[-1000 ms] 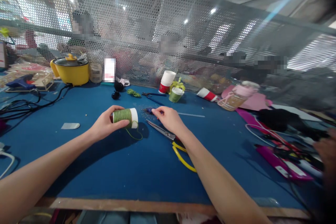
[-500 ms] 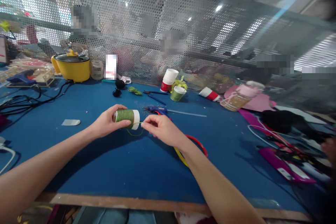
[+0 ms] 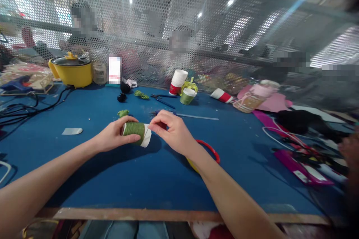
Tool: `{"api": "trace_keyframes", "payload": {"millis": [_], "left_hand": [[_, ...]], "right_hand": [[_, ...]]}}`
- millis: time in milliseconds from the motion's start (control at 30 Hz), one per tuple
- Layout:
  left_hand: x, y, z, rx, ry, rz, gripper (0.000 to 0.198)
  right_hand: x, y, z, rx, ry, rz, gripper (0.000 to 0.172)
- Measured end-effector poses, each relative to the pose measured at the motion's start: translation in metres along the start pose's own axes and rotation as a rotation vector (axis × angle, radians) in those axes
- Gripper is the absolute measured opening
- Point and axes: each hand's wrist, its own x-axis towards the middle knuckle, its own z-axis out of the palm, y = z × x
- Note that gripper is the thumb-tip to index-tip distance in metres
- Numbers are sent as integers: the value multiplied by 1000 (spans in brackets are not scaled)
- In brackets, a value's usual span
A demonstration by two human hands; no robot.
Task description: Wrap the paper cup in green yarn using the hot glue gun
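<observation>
My left hand (image 3: pixel 113 136) is wrapped round a paper cup wound with green cord (image 3: pixel 135 131), held on its side just above the blue table (image 3: pixel 134 179). My right hand (image 3: pixel 172 133) pinches at the cup's white rim end, fingers closed on the cord or rim; which one I cannot tell. Scissors with red and yellow handles (image 3: pixel 209 150) lie under my right wrist, mostly hidden. A small green cord scrap (image 3: pixel 122 112) lies just beyond the cup.
A yellow pot (image 3: pixel 71 70), black cables (image 3: pixel 25 108) and a glue gun (image 3: pixel 17 83) sit at the left. Stacked paper cups (image 3: pixel 177 81), a green-wrapped cup (image 3: pixel 187 96) and a pink-topped jar (image 3: pixel 252 99) stand at the back. Another person's hand (image 3: pixel 349 149) shows at the right edge.
My right hand left the table beyond the scissors and came back to the cup's rim end. The cup dropped slightly lower and tilted. The loose loop of green cord under the cup is gone.
</observation>
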Motion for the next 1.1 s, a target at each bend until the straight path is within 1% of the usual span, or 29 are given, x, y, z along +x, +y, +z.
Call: {"api": "trace_keyframes", "payload": {"millis": [100, 167, 367, 733, 833, 1000, 1100], "left_hand": [[-1, 2, 0, -27, -32, -34, 46], [-1, 4, 1, -63, -61, -43, 46], [-3, 8, 1, -160, -112, 15, 44], [-6, 11, 1, -21, -109, 98, 45], [-6, 10, 0, 3, -102, 112, 45], [-6, 10, 1, -19, -121, 105, 45], [-6, 11, 1, -9, -115, 98, 45]], "right_hand": [[-1, -2, 0, 5, -2, -38, 9], [-1, -1, 0, -6, 2, -36, 8], [0, 6, 1, -22, 4, 47, 9], [1, 9, 2, 35, -21, 155, 10], [1, 8, 2, 31, -10, 147, 11], [0, 5, 1, 17, 15, 98, 11], [0, 6, 2, 16, 13, 102, 12]]}}
